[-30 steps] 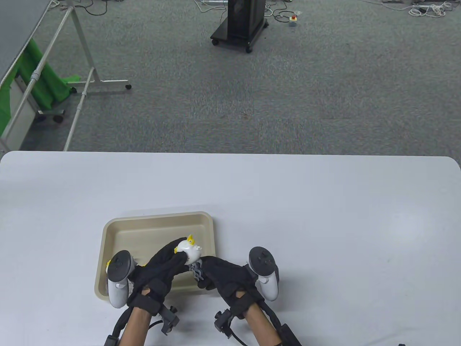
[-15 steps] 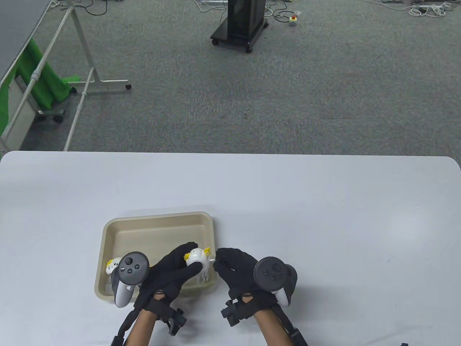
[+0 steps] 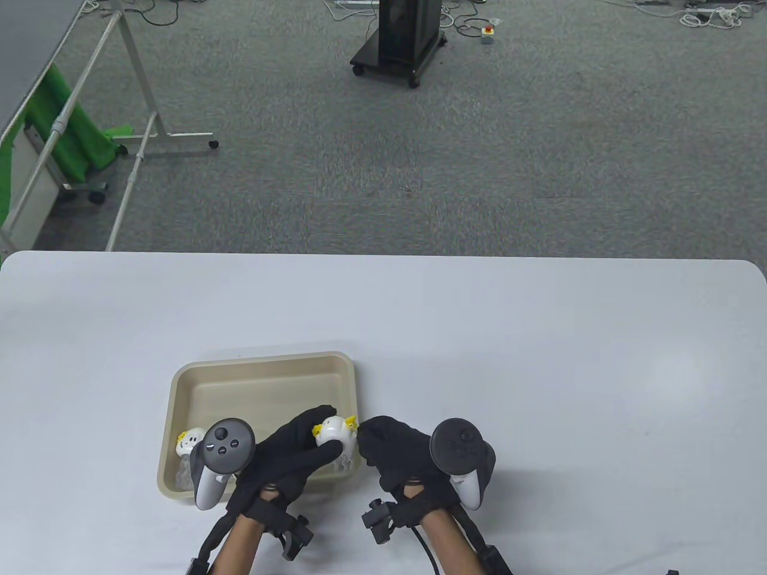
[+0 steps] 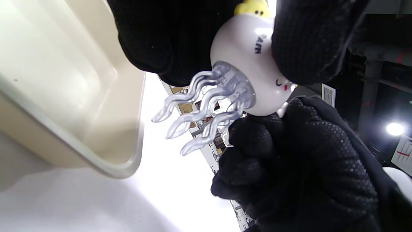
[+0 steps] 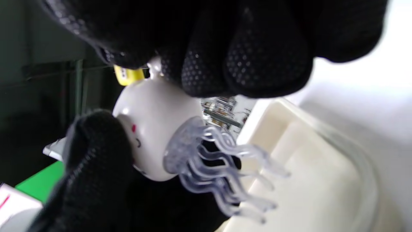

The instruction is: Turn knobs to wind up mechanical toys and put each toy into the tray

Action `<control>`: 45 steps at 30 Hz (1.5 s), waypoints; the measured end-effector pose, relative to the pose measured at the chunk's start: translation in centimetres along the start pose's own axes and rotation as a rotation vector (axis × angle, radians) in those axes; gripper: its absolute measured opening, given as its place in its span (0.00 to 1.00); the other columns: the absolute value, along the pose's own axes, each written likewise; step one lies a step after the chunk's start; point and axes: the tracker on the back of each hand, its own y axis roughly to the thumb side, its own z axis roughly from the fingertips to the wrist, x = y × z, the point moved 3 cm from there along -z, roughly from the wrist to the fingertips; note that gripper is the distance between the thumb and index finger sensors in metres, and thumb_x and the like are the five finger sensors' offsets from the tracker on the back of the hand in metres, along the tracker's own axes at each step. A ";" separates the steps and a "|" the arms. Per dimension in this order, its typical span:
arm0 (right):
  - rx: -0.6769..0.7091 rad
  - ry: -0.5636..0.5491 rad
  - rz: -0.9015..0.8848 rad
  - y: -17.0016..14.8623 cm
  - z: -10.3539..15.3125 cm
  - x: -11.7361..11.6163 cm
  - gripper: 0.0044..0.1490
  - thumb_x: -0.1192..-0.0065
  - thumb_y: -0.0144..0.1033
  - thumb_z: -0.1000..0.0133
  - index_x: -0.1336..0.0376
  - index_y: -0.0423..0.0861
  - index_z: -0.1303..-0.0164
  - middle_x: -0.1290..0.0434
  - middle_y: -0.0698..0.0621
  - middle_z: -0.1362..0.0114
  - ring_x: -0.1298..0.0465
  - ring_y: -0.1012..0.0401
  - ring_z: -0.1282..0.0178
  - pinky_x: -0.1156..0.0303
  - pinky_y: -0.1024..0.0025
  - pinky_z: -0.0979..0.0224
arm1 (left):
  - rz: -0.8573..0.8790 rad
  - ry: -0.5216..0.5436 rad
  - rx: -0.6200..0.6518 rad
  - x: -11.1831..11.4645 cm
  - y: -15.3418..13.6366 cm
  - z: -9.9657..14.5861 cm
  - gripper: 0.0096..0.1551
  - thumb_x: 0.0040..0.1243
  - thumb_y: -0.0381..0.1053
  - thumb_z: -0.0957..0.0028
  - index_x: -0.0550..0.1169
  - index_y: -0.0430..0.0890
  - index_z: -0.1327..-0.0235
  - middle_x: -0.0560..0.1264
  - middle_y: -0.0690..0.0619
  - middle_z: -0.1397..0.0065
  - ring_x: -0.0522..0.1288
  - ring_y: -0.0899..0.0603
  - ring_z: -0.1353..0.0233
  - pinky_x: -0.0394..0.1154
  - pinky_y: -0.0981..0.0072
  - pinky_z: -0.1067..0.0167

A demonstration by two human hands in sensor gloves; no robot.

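- Over the tray's (image 3: 263, 365) corner at about four o'clock, my left hand (image 3: 287, 455) grips a white jellyfish toy (image 3: 331, 431), fingers and thumb curled round its round body.
- From the left wrist view, the jellyfish toy (image 4: 244, 80) shows a small face with a red mark, a yellow piece on top, and clear wavy tentacles (image 4: 199, 112) hanging free toward the tray (image 4: 80, 106).
- My right hand (image 3: 395, 452) sits at the toy's three o'clock, touching it, with fingers curled in against its side.
- From the right wrist view, my right fingertips (image 5: 251, 64) pinch a small white knob (image 5: 155, 68) on the toy (image 5: 154, 129), next to the yellow piece; the knob is mostly covered by the glove.
- My left hand (image 5: 96, 161) shows there too, pressed against the toy's face side.
- Inside the tray, at its seven o'clock corner, lies a second toy (image 3: 190, 446), white with yellow and clear tentacles, partly hidden behind the tracker (image 3: 219, 461) on my left hand.
- The beige tray rests on the white desk (image 3: 539, 359), toward the desk's seven o'clock.
- A tracker (image 3: 461, 458) sits on the back of my right hand as well.
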 end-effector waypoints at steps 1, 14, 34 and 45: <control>-0.057 0.008 -0.054 -0.6 0.0 0.0 0.26 0.35 0.49 0.51 0.26 0.39 0.58 0.18 0.43 0.58 0.18 0.53 0.67 0.22 0.54 0.58 | -0.009 -0.004 0.002 0.1 0.1 0.0 0.45 0.67 0.65 0.50 0.71 0.49 0.20 0.75 0.50 0.24 0.79 0.41 0.26 0.79 0.55 0.29; -0.307 0.146 -0.251 -3.1 -0.3 -0.2 0.25 0.39 0.48 0.47 0.28 0.38 0.60 0.18 0.45 0.62 0.18 0.55 0.70 0.22 0.56 0.61 | -0.084 0.036 0.021 0.9 0.6 0.0 0.45 0.68 0.64 0.51 0.71 0.50 0.20 0.74 0.50 0.24 0.79 0.41 0.26 0.78 0.55 0.29; 0.412 -0.104 0.663 4.9 2.5 -1.8 0.34 0.35 0.45 0.50 0.37 0.43 0.35 0.28 0.43 0.32 0.24 0.47 0.38 0.30 0.48 0.30 | -0.004 0.085 -0.011 0.2 -0.3 0.3 0.45 0.66 0.65 0.49 0.70 0.50 0.19 0.74 0.50 0.24 0.79 0.42 0.26 0.79 0.56 0.29; 0.381 -0.139 0.646 4.4 2.1 -1.5 0.29 0.36 0.43 0.50 0.33 0.43 0.42 0.23 0.45 0.41 0.20 0.51 0.48 0.25 0.52 0.38 | 0.007 0.058 -0.008 0.5 -0.3 0.2 0.45 0.66 0.65 0.49 0.70 0.49 0.19 0.74 0.50 0.24 0.79 0.42 0.26 0.79 0.57 0.28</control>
